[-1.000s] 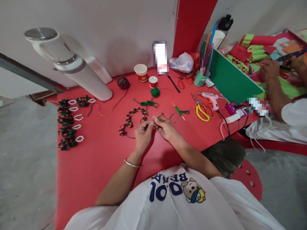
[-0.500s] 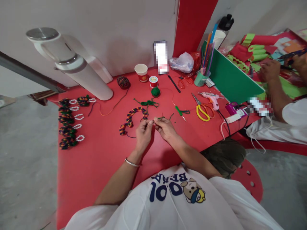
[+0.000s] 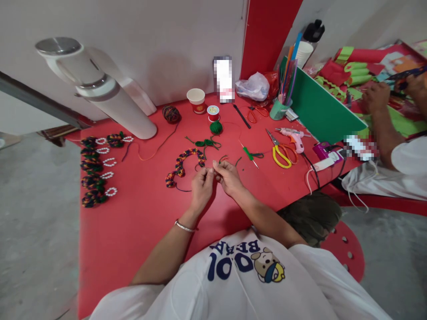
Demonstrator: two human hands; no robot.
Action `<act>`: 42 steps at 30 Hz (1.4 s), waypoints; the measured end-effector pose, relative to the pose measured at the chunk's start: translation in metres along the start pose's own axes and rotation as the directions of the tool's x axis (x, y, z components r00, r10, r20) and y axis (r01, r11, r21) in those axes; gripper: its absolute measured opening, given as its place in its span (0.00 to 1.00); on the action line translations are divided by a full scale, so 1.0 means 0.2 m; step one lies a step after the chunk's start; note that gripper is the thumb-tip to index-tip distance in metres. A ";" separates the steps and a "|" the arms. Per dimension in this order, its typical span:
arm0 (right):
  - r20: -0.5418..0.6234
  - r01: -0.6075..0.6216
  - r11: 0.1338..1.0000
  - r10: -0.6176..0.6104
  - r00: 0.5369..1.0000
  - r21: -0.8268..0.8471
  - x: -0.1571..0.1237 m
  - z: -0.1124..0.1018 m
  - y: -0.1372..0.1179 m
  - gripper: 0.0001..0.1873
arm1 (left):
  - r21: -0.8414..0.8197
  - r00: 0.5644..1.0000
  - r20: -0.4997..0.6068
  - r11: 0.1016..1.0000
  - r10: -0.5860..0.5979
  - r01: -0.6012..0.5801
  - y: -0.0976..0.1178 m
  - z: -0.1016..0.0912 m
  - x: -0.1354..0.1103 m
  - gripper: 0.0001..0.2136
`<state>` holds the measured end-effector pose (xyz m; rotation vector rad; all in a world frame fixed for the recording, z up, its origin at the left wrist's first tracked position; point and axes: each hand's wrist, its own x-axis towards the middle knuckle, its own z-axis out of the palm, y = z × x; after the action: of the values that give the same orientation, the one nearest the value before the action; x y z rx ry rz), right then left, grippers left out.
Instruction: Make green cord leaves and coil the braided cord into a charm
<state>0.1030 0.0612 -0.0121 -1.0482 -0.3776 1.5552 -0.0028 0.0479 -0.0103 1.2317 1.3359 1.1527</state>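
Observation:
Fingertips pinched and almost meeting, my left hand [image 3: 202,181] and my right hand [image 3: 228,177] are above the red table. What lies between them is too small to make out. Beside my left hand curls a crocheted strip [image 3: 180,163] of dark, orange and yellow yarn; its dark tail runs toward that hand. Short green and red yarn ends [image 3: 224,158] show just beyond my right fingers. A green-handled crochet hook [image 3: 248,154] lies to the right. Behind the strip rests a green yarn piece [image 3: 206,143], with a green yarn ball [image 3: 216,128] farther back.
Several crocheted pieces with bead loops [image 3: 92,165] line the table's left edge. A large white flask [image 3: 116,102], a paper cup [image 3: 196,101] and a phone [image 3: 224,80] stand behind. Scissors [image 3: 281,153] and a glue gun [image 3: 296,138] lie right. Another person's hand [image 3: 376,95] works beyond a green divider [image 3: 325,104].
Both hands stay pinched together, shifting very slightly. The yarn ends by my right fingers now lie differently, with more green and red showing above them.

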 end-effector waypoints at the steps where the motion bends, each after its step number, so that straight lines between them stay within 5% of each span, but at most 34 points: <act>1: 0.007 0.005 1.000 -0.005 1.000 -0.002 0.00 0.00 0.00 0.30 | 0.009 0.999 0.008 0.999 0.031 -0.031 0.00 0.00 0.00 0.15; 7: 0.070 -0.056 0.996 0.051 0.996 0.065 0.02 0.01 0.00 0.28 | 0.052 0.995 0.008 0.994 0.099 -0.099 -0.01 0.00 0.01 0.15; 14: -0.120 -0.008 0.997 0.018 0.993 0.079 0.02 0.03 0.01 0.33 | 0.083 0.998 -0.014 0.994 0.067 -0.066 -0.05 -0.01 0.02 0.18; 24: -0.192 0.088 0.996 -0.082 0.978 0.024 0.05 0.02 0.03 0.37 | 0.046 0.993 0.032 0.993 0.111 -0.112 -0.07 -0.02 0.03 0.10; 29: -0.182 0.146 0.985 -0.161 0.970 -0.094 0.06 -0.01 0.04 0.34 | 0.173 0.969 0.003 0.954 0.249 -0.245 -0.07 -0.02 0.02 0.08; 35: -0.165 0.220 0.878 -0.314 0.935 -0.424 0.06 -0.06 0.04 0.29 | 0.389 0.894 0.012 0.822 0.448 -0.417 -0.08 -0.03 0.00 0.11; 38: -0.153 0.201 0.849 -0.310 0.938 -0.488 0.06 -0.07 0.04 0.29 | 0.395 0.887 0.015 0.812 0.461 -0.429 -0.07 -0.03 0.00 0.11; 42: -0.117 0.202 0.882 -0.275 0.954 -0.426 0.07 -0.07 0.04 0.30 | 0.287 0.931 -0.024 0.894 0.365 -0.343 -0.04 -0.02 0.00 0.09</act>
<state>0.1099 0.0677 -0.0301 -1.3940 -0.7070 1.1741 -0.0067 0.0470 -0.0182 1.7061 1.4022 1.3049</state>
